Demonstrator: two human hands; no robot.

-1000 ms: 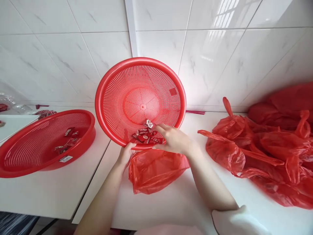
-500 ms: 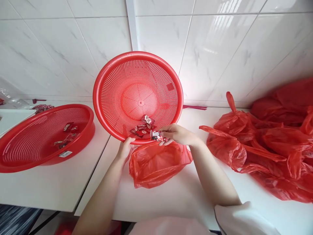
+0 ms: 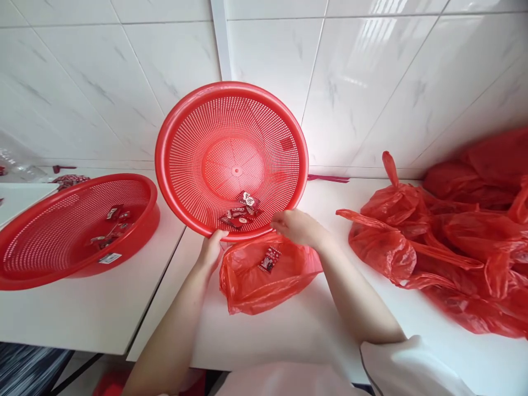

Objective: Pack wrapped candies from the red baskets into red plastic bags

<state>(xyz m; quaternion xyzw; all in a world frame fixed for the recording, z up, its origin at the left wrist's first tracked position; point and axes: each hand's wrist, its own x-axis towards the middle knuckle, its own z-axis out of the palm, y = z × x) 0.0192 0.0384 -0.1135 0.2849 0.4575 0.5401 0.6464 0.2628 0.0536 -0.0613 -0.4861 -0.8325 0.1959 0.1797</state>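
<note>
A red perforated plastic basket [image 3: 231, 89] is tipped toward me against the wall, with several small red wrapped packets [image 3: 243, 212] gathered at its lower inner side. My left hand [image 3: 211, 250] is closed on the basket's front rim, thumb on top; its other fingers are mostly hidden. Below the rim, a red plastic bag [image 3: 264, 294] lies with its mouth spread, and one patterned packet [image 3: 270, 259] is inside it. Over the bag's right side, beside the basket's lower rim, my right hand [image 3: 295, 226] has loosely bent fingers and no visible object in them.
Another red basket [image 3: 153, 214] on the left holds several packets. Filled red plastic bags [image 3: 449, 236] are heaped on the right of the white table [image 3: 264, 344]. Dark red strips [image 3: 329, 179] lie by the tiled wall [image 3: 272, 55]. A gap separates the two tabletops.
My right hand has let go of the patterned packet, which is now in the bag. That hand has risen slightly; my left hand stays on the basket rim.
</note>
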